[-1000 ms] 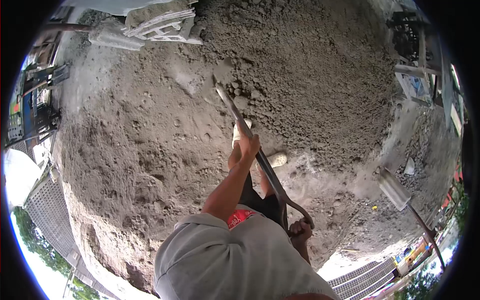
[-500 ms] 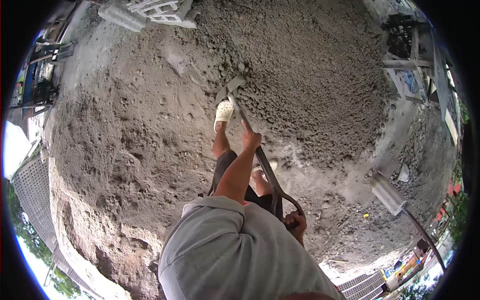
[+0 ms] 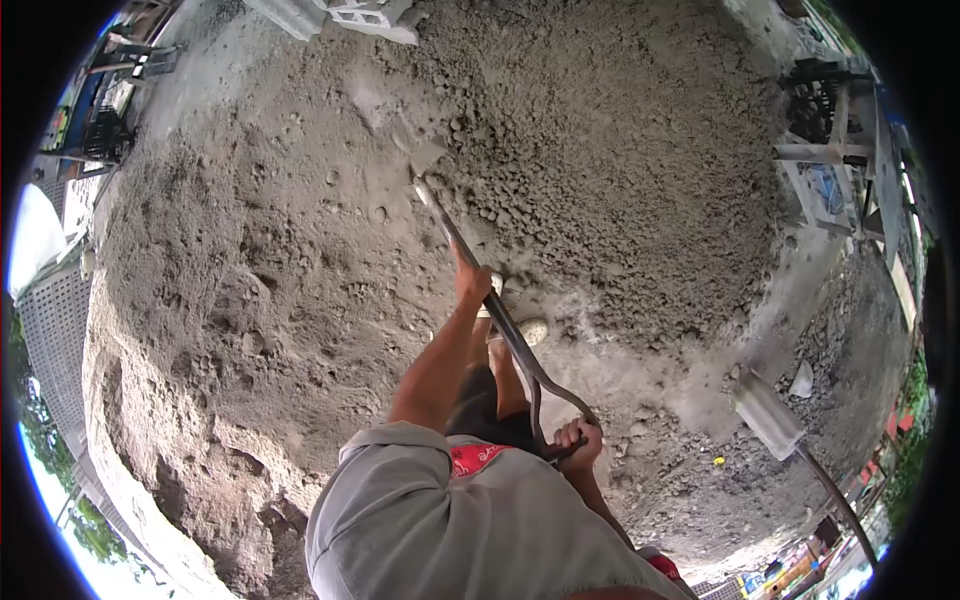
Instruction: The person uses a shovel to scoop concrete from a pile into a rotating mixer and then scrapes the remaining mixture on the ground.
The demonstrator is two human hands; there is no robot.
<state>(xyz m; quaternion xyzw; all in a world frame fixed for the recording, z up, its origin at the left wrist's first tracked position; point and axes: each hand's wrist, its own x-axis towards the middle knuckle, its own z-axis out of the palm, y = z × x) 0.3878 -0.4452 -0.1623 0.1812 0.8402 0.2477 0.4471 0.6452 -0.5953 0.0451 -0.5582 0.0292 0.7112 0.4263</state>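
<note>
View from the head camera, looking down over a grey-shirted shoulder; the left hand [image 3: 473, 283] is closed around the middle of the shaft of a shovel [image 3: 478, 275], fingers wrapped about it; the right hand [image 3: 578, 440] is closed on the D-shaped grip at the shaft's near end, just beside the waist; the shovel slants away from the body, its blade [image 3: 424, 160] sunk at the edge of a mound of grey gravel mix [image 3: 620, 150], with smoother sand [image 3: 250, 260] lying to the left of it; a pale shoe [image 3: 530, 329] stands on the ground just beyond the shaft, near the left hand; a second shovel [image 3: 765, 418] lies well apart at the right, its blade flat on the ground; white concrete blocks [image 3: 375, 14] rest at the far rim of the mound.
</note>
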